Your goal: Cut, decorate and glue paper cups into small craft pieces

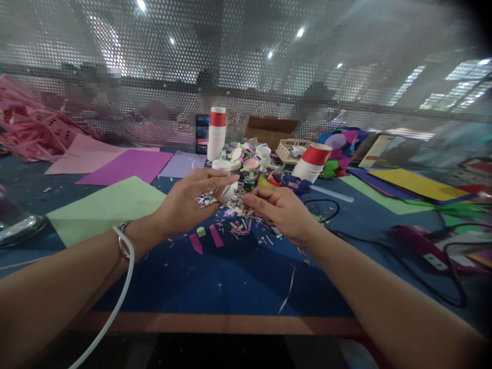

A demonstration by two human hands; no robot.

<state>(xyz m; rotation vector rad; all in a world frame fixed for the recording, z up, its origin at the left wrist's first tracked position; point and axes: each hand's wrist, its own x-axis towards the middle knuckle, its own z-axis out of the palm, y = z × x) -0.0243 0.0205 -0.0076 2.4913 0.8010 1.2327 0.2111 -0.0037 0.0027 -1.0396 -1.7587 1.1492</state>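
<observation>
Near the middle, my left hand (192,197) is shut on a small white paper piece (226,191), rounded like part of a cup. Its fingers lie over the top and the thumb is beneath. Just to the right, my right hand (279,210) is closed in a pinch; whatever is between its fingertips is too small or hidden to name. Many paper scraps (240,225) are strewn under both hands. Two purple paper strips (216,236) and a pale green bit (201,232) lie nearer me. Behind my right hand rests a blue glue gun (295,183) with a clear glue stick (332,193).
Stacked paper cups (216,141) stand at the back; another stack (310,164) leans rightward. Between them sits a pile of paper pieces (253,156). Coloured sheets (111,205) lie left, more sheets (418,185) right. A black cable (369,241) runs to a purple power strip (426,251).
</observation>
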